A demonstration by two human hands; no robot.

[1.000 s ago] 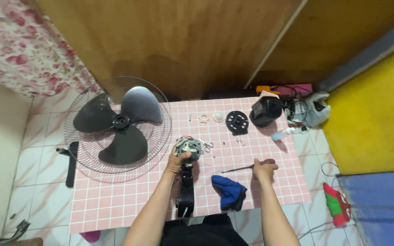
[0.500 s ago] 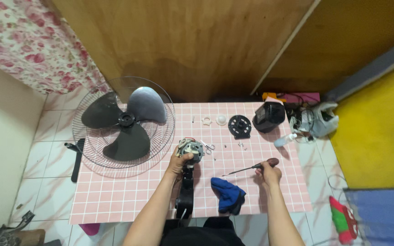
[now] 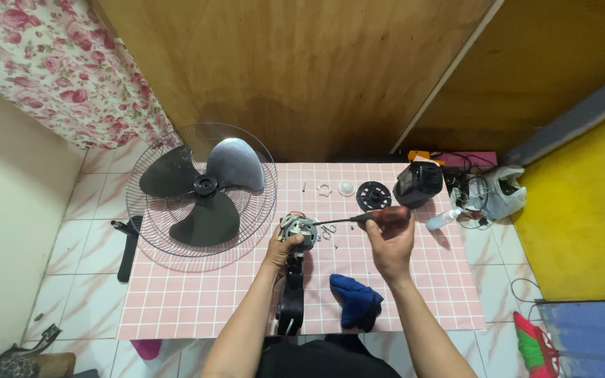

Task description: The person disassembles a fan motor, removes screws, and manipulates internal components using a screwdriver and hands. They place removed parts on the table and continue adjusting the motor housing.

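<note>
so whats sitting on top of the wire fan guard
The three-blade fan blade lies flat on the wire fan guard, which rests partly on the pink checked mat. The mesh under the blades is covered.

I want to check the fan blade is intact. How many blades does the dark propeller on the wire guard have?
3. On the fan blade, lying on the wire guard, one blade points upper left, one upper right catching the light, and one down toward the pink mat. None looks hidden.
</note>
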